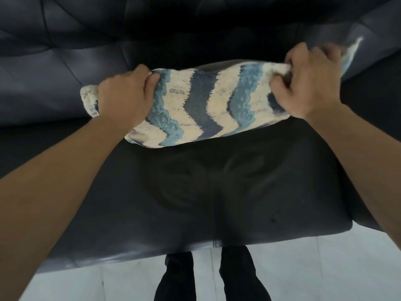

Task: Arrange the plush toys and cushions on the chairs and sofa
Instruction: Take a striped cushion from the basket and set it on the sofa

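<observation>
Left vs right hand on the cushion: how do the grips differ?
Left hand sits lower in frame, right hand higher. A cream corner of the cushion pokes out past the left hand; the right hand bunches the fabric. Both grip its top edge over the sofa.

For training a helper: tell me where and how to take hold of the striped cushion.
Grip the striped cushion at its two ends, reaching from above, as the left hand and right hand do now. It is wide and soft, so a single middle grip would probably let it fold.
</observation>
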